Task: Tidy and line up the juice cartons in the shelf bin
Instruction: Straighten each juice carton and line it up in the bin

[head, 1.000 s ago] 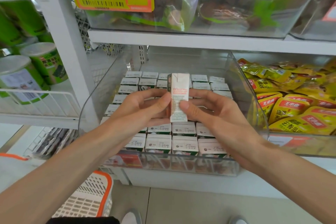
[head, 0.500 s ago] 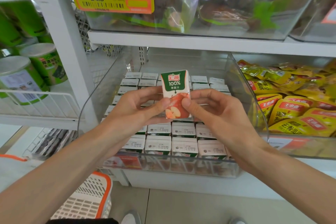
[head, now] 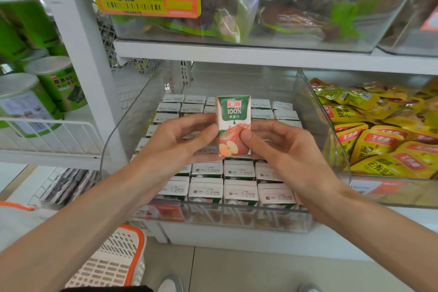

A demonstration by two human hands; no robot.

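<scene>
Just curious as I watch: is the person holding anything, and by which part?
Yes: an apple juice carton, upright above the bin. The left hand and right hand pinch its lower half, thumbs in front, fingers behind.

Cartons [head: 239, 191] in bin [head: 237, 217], rowed.

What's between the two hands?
An upright juice carton, pinched by the left hand and right hand, above the binned cartons. Head view shows it.
</scene>
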